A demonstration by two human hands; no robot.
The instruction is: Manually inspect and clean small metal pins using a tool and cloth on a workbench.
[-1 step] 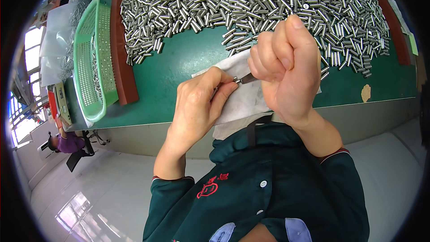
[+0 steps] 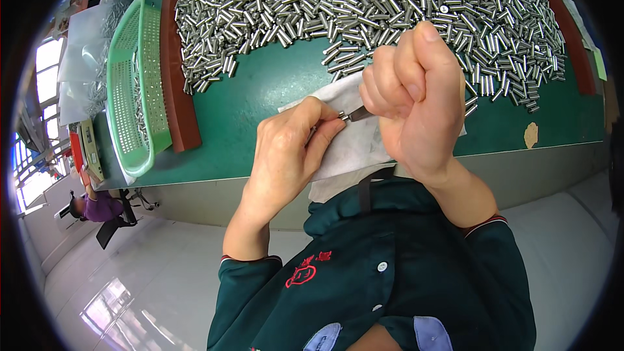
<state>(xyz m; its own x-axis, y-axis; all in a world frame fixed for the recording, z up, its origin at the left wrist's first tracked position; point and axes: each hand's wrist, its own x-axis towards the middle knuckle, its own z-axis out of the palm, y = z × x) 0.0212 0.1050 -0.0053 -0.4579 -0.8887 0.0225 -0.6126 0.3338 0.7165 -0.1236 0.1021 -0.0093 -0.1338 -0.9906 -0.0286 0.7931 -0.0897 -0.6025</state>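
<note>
In the middle of the view, my left hand (image 2: 281, 149) pinches a small shiny metal pin (image 2: 342, 116) between thumb and fingertips; most of the pin is hidden by the fingers. My right hand (image 2: 422, 101) is closed in a fist around a tool with a flat grey blade (image 2: 360, 114). The fist hides the tool's handle. The blade's tip meets the exposed end of the pin, or lies very close to it. Both hands are above a whitish cloth (image 2: 354, 153) at the table's front edge. Beyond them spreads a large heap of similar metal pins (image 2: 364, 10).
Reddish-brown rails (image 2: 178, 97) border the green tabletop (image 2: 237, 117) on both sides. A light green perforated basket (image 2: 151, 52) with pins stands outside the left rail, near clear plastic bags (image 2: 83, 45). A tan scrap (image 2: 531, 135) lies at right. Another person (image 2: 104, 208) sits far left.
</note>
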